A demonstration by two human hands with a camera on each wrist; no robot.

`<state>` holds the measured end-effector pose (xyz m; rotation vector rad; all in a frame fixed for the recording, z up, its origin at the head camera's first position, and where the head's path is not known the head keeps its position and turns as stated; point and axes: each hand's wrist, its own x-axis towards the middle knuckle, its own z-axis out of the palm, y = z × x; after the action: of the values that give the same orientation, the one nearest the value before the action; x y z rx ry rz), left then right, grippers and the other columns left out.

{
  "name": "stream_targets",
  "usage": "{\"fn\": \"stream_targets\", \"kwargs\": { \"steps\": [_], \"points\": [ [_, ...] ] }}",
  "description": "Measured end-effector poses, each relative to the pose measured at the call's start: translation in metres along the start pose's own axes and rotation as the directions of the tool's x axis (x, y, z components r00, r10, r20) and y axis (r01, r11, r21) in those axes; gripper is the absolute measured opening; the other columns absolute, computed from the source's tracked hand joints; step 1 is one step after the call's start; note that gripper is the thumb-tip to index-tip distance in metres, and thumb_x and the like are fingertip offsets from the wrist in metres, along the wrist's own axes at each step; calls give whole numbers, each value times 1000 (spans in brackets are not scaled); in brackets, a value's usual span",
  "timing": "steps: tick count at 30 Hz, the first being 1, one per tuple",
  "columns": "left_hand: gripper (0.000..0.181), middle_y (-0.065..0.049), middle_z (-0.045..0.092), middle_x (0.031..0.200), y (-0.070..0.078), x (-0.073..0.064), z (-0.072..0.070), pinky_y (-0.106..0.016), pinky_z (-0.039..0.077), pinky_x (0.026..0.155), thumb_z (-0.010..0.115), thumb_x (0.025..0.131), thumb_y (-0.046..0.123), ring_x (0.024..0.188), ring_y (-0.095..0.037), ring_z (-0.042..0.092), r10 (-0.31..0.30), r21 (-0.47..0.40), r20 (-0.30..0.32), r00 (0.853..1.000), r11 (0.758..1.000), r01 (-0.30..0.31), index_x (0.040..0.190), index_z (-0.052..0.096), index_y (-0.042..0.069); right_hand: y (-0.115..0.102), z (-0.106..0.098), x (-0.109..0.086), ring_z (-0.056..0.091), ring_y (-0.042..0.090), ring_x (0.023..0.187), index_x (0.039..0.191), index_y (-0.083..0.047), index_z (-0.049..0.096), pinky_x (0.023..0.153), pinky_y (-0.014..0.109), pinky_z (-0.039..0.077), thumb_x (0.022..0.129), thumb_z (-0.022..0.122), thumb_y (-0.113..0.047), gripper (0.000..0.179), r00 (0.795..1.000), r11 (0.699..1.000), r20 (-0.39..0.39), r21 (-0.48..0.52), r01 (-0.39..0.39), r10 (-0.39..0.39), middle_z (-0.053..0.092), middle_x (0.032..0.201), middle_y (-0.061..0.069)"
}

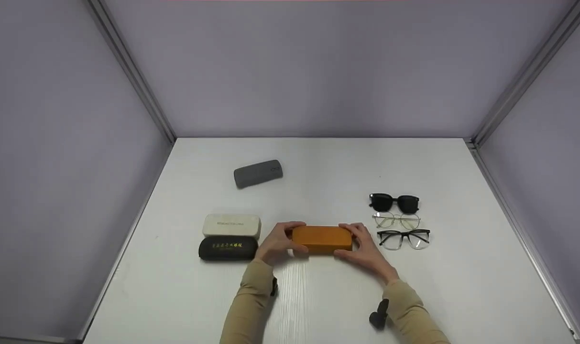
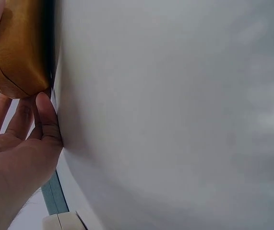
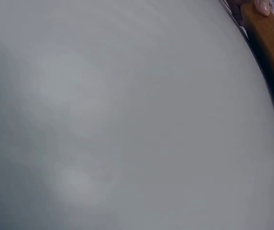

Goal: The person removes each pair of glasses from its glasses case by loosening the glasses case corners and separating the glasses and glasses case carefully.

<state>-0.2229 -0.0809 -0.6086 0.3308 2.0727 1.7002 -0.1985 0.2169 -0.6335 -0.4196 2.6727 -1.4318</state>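
An orange-brown glasses case (image 1: 322, 239) lies lengthwise near the front middle of the table, its lid closed. My left hand (image 1: 280, 241) grips its left end, thumb along the near side and fingers around the far side. At the opposite end my right hand (image 1: 366, 251) holds the case the same way, thumb in front. In the left wrist view the case (image 2: 19, 52) shows a thin seam along its end, with the left hand (image 2: 21, 148) beside and below it. Only part of the case (image 3: 271, 40) shows in the right wrist view.
A white glasses case (image 1: 232, 225) and a black one (image 1: 228, 249) lie together at left. Farther back rests a grey case (image 1: 258, 174). At right are sunglasses (image 1: 394, 203), thin-framed glasses (image 1: 397, 220) and black-rimmed glasses (image 1: 404, 239) in a column.
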Motion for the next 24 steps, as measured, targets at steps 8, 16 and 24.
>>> {"fn": "stream_targets", "kwargs": {
  "steps": [8,16,24],
  "points": [
    [75,-22,62,135,0,-1,2,-38,51,103,87,76,5,113,-26,62,40,24,-16,999,999,-40,143,52,-4,2,2,0,47,16,109,144,-16,56,96,33,41,75,89,-34,78,999,999,-31,-25,39,-39,50,125,5],
    [76,-24,58,139,4,-2,7,-46,48,107,85,77,0,121,-34,59,63,118,-57,996,991,-56,144,50,-4,3,4,3,50,16,107,144,-11,53,98,32,45,72,92,-31,83,998,1000,-68,-22,15,-16,54,122,5],
    [82,-34,39,136,14,0,14,-59,42,110,86,76,1,125,-46,43,101,320,-178,979,947,-39,146,45,-7,-1,5,7,52,17,93,136,-2,56,79,22,42,73,90,-11,71,989,998,-149,51,33,-25,60,109,8]
  ]
}}
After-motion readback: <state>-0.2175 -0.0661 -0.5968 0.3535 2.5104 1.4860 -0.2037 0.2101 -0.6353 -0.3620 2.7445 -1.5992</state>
